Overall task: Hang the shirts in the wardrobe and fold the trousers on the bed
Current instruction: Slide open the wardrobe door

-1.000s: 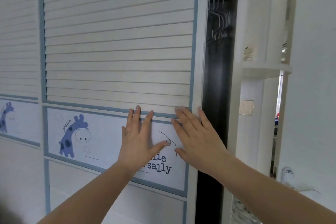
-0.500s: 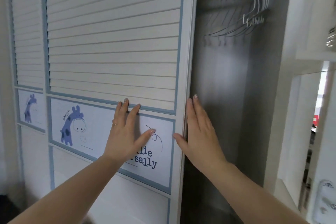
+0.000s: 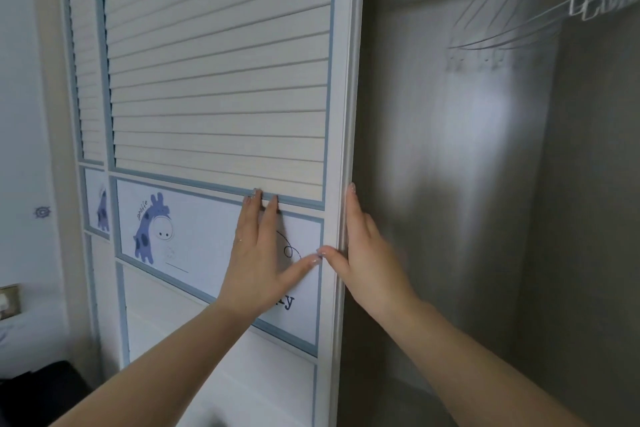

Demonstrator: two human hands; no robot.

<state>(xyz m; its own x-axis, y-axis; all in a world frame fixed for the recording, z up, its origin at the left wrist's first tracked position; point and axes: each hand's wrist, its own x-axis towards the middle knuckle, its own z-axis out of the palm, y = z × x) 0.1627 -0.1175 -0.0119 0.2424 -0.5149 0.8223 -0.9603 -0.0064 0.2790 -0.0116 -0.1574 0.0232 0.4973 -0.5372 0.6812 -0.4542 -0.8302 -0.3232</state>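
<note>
While pressing the flat, spread left hand (image 3: pixel 258 253) on the sliding wardrobe door (image 3: pixel 221 80) and straight right hand (image 3: pixel 367 250) against its edge beside empty hangers (image 3: pixel 554 10), risking pinched fingertips if sliding fast; shirts, trousers unseen.

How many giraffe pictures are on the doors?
2. One giraffe is on the front door, left of the left hand. Another giraffe peeks out on the door behind, partly hidden.

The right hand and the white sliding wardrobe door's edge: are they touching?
Touching. The head view shows the right hand pressed flat against the white sliding wardrobe door's edge.
</note>
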